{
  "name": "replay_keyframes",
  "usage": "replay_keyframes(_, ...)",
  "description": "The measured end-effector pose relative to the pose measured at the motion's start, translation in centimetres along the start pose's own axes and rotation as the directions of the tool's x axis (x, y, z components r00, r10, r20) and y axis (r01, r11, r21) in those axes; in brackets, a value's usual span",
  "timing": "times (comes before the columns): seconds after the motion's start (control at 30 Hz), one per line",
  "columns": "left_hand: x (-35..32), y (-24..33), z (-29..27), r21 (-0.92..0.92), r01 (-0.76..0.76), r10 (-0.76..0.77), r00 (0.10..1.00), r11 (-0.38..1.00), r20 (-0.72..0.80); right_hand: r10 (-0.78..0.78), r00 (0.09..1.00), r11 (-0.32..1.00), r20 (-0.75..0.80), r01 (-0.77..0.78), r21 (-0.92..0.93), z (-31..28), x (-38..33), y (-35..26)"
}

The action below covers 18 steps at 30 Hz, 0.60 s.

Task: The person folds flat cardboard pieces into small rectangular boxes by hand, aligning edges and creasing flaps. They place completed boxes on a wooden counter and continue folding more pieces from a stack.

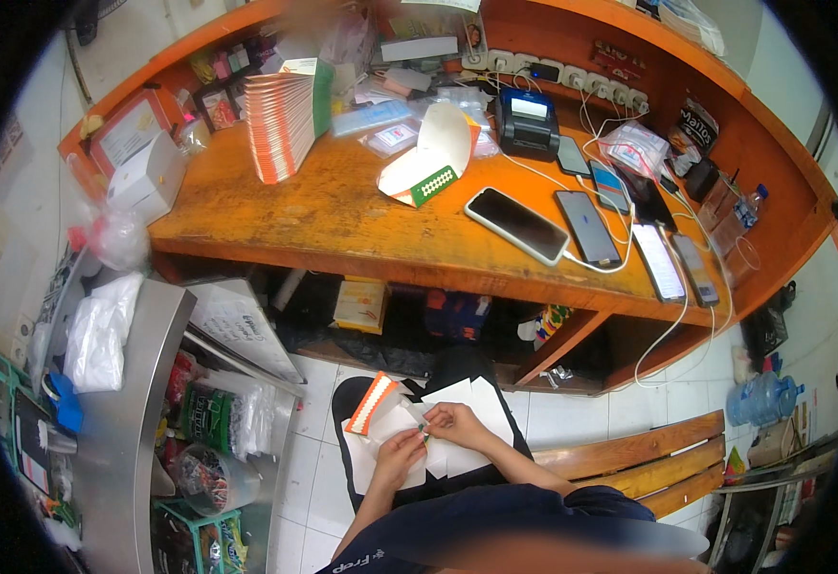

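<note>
On my lap lies a partly folded paper food box (373, 402), its inside white and one flap orange with a white scalloped edge. White flaps (471, 394) spread out to its right over my dark trousers. My left hand (401, 457) is closed on the near edge of the box, the fingertips pinched together. Just right of it my right hand (453, 423) pinches the box's edge, where a small green bit shows between the two hands. Exactly how the flaps meet under my fingers is hidden.
Ahead is a curved wooden counter (275, 230) with a tall stack of nested boxes (283, 124), one opened box (428, 158), a black printer (527, 124) and several phones on cables. A metal cabinet (141, 354) stands left, a wooden bench (648, 459) right.
</note>
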<state>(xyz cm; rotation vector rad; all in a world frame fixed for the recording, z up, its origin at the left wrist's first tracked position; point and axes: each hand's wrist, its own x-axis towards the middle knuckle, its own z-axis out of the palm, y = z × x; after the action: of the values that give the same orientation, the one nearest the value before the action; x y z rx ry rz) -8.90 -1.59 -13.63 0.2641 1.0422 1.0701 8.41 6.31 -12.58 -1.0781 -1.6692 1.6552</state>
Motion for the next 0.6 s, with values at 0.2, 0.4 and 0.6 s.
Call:
replay_keyframes(0.2, 0.4, -0.1, -0.1, 0.054, -0.014, 0.016, 0.999, 0.998, -0.033, 0.147, 0.986, 0.942, 0.074, -0.162, 0.293, 0.4, 0.3, 0.4)
replay_keyframes(0.4, -1.4, -1.0, 2.9, 0.408, -0.476, 0.501, 0.864, 0.779, 0.052, 0.014, 0.991, 0.942, -0.134, -0.058, -0.331, 1.2, -0.3, -0.9)
replay_keyframes(0.6, -3.1, 1.0, 0.1, 0.817, -0.523, 0.969, 0.157, 0.244, -0.189, 0.089, 0.964, 0.924, 0.250, 0.014, -0.383, -0.3, -1.6, -1.6)
